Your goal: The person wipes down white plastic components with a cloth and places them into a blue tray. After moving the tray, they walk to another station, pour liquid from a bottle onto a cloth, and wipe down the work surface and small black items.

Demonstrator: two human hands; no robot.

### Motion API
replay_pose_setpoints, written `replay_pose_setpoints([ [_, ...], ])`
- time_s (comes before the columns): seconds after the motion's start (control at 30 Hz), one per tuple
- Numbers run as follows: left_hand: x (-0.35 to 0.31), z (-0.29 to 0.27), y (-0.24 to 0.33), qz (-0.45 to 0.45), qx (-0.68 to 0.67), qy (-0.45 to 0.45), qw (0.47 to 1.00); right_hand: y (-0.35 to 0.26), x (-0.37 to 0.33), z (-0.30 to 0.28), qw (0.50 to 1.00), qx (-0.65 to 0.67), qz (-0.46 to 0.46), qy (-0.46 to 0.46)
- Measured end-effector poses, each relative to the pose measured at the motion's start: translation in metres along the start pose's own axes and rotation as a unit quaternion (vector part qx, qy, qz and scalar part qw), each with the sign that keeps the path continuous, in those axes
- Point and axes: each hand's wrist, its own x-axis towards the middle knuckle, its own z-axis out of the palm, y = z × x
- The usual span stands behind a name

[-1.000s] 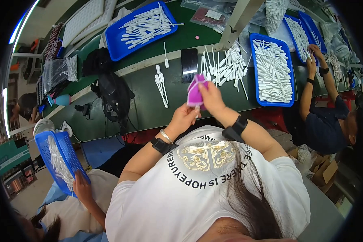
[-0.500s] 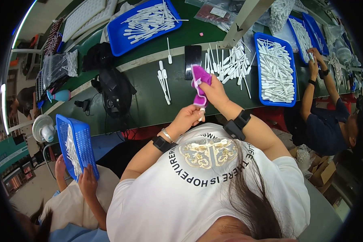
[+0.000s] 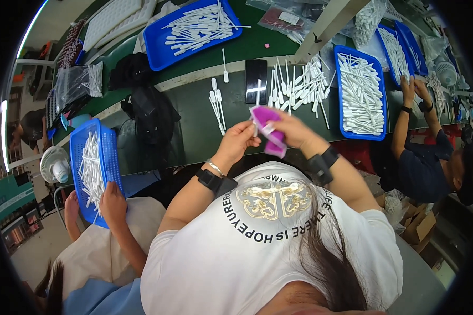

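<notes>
My left hand [image 3: 237, 138] is closed around a white plastic dropper [image 3: 255, 127], whose thin stem points up toward a black phone [image 3: 254, 77]. In my right hand [image 3: 295, 130] is a purple cloth [image 3: 274, 143] with a pale edge, blurred by motion and close beside the dropper. Whether cloth and dropper touch, I cannot tell. Past my right hand, a loose pile of white droppers [image 3: 311, 80] lies on the green table. A few more droppers [image 3: 215, 102] lie to the left of the phone, with a single one [image 3: 225, 68] just beyond them.
Blue trays full of droppers stand at the far left [image 3: 153, 50] and to the right [image 3: 341, 118]. A metal post [image 3: 326, 31] rises behind the pile. A black bag [image 3: 150, 118] lies at left. Beside me, one person holds a blue basket [image 3: 110, 149]; another works at right [image 3: 420, 168].
My right hand has moved right and down with the cloth, off the upper part of the dropper. My left hand has risen slightly. The neighbour's blue basket has tilted and moved up.
</notes>
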Motion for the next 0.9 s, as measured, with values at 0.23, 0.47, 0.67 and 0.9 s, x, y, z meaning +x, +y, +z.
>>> replay_pose_setpoints([
  [0.23, 0.012, 0.018, 0.011, 0.254, 0.493, -0.04, 0.831, 0.026, 0.005, 0.02, 0.97, -0.097, -0.112, 0.192],
  [0.47, 0.04, 0.039, 0.052, 0.122, 0.282, 0.013, 0.951, 0.024, -0.015, -0.002, 0.944, -0.285, -0.082, 0.146],
  [0.67, 0.041, 0.033, 0.035, 0.034, 0.006, 0.025, 0.999, 0.002, -0.037, 0.002, 0.994, -0.098, -0.009, 0.037],
  [0.9, 0.041, 0.048, 0.036, 0.127, -0.028, 0.109, 0.985, 0.005, -0.045, -0.014, 0.995, 0.087, 0.027, 0.031],
])
